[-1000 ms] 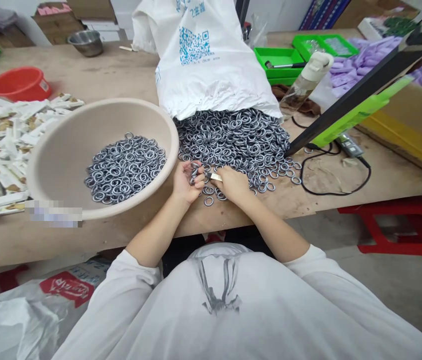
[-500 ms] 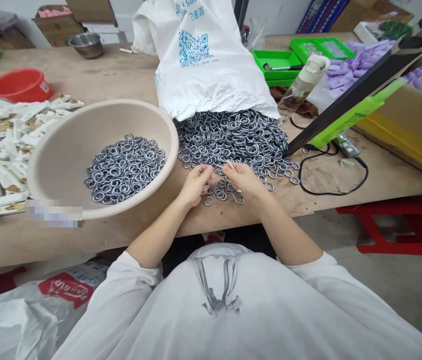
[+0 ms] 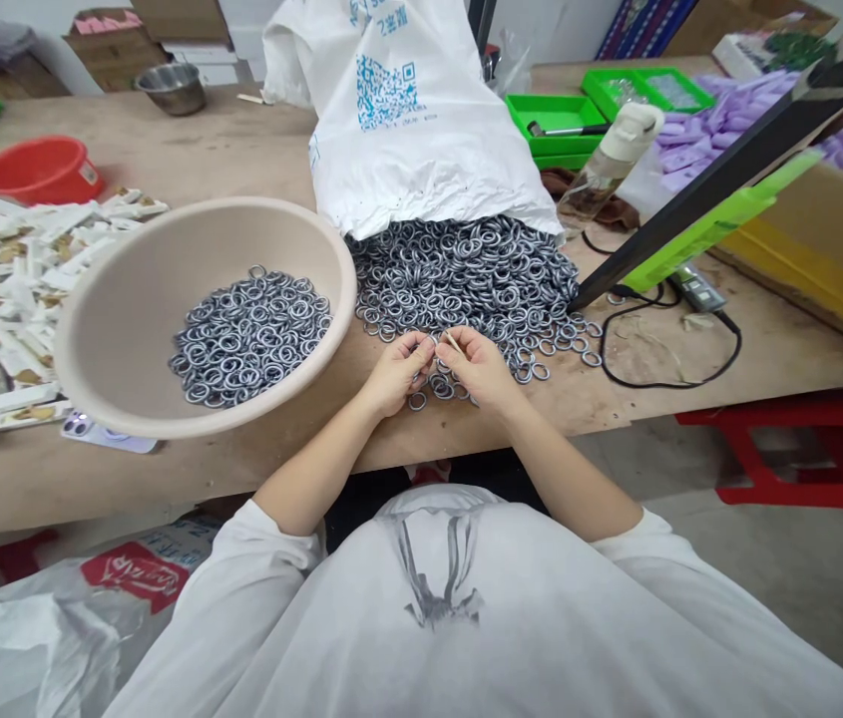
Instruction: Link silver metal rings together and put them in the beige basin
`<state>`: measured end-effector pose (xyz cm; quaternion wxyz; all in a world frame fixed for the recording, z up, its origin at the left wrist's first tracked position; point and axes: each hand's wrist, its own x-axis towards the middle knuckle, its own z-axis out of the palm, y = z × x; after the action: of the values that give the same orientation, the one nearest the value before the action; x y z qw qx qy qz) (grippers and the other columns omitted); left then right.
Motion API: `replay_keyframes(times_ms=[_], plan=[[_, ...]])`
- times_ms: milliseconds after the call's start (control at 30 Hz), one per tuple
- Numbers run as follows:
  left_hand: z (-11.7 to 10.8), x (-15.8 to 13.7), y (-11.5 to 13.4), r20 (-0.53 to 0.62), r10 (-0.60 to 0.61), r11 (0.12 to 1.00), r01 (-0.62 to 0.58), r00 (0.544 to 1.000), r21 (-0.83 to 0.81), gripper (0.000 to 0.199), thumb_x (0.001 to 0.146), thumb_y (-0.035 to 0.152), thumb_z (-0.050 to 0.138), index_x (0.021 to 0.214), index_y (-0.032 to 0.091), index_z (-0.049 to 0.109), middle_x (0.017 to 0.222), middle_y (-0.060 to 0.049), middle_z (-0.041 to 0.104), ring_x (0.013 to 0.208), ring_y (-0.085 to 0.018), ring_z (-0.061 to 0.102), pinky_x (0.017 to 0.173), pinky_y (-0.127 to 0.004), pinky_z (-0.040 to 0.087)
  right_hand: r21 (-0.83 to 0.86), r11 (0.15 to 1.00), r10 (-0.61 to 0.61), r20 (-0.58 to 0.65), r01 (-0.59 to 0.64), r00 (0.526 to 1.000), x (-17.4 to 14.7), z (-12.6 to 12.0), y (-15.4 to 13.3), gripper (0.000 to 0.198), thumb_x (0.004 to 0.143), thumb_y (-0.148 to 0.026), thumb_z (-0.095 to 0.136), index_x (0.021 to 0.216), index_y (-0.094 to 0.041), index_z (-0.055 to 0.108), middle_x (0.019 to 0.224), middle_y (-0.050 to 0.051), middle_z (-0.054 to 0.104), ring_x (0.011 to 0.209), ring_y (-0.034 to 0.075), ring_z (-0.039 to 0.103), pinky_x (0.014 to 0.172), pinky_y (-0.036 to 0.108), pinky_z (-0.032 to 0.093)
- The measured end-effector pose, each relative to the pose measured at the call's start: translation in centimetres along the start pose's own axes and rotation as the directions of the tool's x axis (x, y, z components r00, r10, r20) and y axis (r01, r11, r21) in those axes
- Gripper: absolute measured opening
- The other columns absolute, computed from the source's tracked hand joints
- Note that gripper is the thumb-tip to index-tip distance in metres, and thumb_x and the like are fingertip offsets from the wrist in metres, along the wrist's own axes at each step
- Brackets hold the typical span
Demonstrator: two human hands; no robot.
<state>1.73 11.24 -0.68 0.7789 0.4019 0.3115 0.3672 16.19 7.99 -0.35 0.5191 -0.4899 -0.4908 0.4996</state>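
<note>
My left hand [image 3: 397, 377] is closed in a pinch at the front of the ring pile, apparently on a grey ring mostly hidden by the fingers. Touching or nearly touching it, my right hand [image 3: 487, 371] pinches a thin pale stick [image 3: 454, 342]. Beneath and around both hands lie loose grey rings [image 3: 441, 386]. Behind them a large heap of the same rings [image 3: 466, 269] spills from the mouth of a white sack [image 3: 428, 170]. To the left, a wide beige basin [image 3: 114, 299] holds many more rings [image 3: 252, 339].
White pieces [image 3: 9, 289] are heaped left of the basin, near a red bowl [image 3: 39, 172]. A phone [image 3: 111, 435] lies partly under the basin's rim. On the right stand a slanted black post [image 3: 690, 189], a bottle [image 3: 616, 155], a cable [image 3: 660, 387] and green trays [image 3: 556, 112].
My hands have come together, the right one moving left with the stick toward the left fingertips. The basin and the heap of rings look the same.
</note>
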Motion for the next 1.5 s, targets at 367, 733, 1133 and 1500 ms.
replay_keyframes(times_ms=[367, 733, 1133, 1500], plan=[[-0.41, -0.33, 0.05, 0.184, -0.169, 0.983, 0.179, 0.968, -0.040, 0.045, 0.072, 0.053, 0.082, 0.079, 0.018, 0.054, 0.051, 0.007, 0.047, 0.036, -0.003, 0.029, 0.035, -0.014, 0.017, -0.372, 0.887, -0.267, 0.071, 0.274, 0.961, -0.55, -0.83, -0.34, 0.034, 0.084, -0.046, 0.070, 0.106, -0.021, 0.076, 0.087, 0.003, 0.066, 0.083, 0.018, 0.060, 0.080, 0.034, 0.049], [-0.41, -0.44, -0.01, 0.205, -0.191, 0.978, 0.204, 0.960, -0.041, 0.043, 0.075, 0.051, 0.081, 0.083, 0.017, 0.056, 0.055, 0.006, 0.049, 0.037, -0.003, 0.032, 0.034, -0.014, 0.018, -0.271, 0.937, -0.241, -0.041, 0.221, 0.970, -0.25, -0.62, -0.14, 0.049, 0.087, -0.066, 0.060, 0.084, -0.021, 0.078, 0.073, 0.001, 0.061, 0.071, 0.015, 0.056, 0.071, 0.032, 0.047], [-0.33, -0.35, 0.14, 0.183, -0.166, 0.984, 0.175, 0.969, -0.032, 0.048, 0.075, 0.057, 0.078, 0.077, 0.018, 0.050, 0.051, 0.008, 0.045, 0.036, -0.002, 0.026, 0.035, -0.014, 0.016, -0.206, 0.960, -0.209, -0.071, 0.191, 0.975, -0.07, -0.04, 0.18, 0.041, 0.084, -0.060, 0.069, 0.083, -0.020, 0.074, 0.075, 0.002, 0.067, 0.072, 0.016, 0.059, 0.071, 0.031, 0.048], [-0.33, -0.39, 0.62, 0.186, -0.160, 0.983, 0.174, 0.969, -0.060, 0.046, 0.082, 0.056, 0.071, 0.072, 0.017, 0.049, 0.050, 0.008, 0.039, 0.036, -0.002, 0.023, 0.034, -0.014, 0.016, -0.212, 0.960, -0.207, -0.107, 0.181, 0.973, -0.55, -0.86, -0.10, 0.051, 0.082, -0.069, 0.064, 0.096, -0.021, 0.075, 0.083, 0.004, 0.070, 0.078, 0.019, 0.064, 0.075, 0.034, 0.050]])
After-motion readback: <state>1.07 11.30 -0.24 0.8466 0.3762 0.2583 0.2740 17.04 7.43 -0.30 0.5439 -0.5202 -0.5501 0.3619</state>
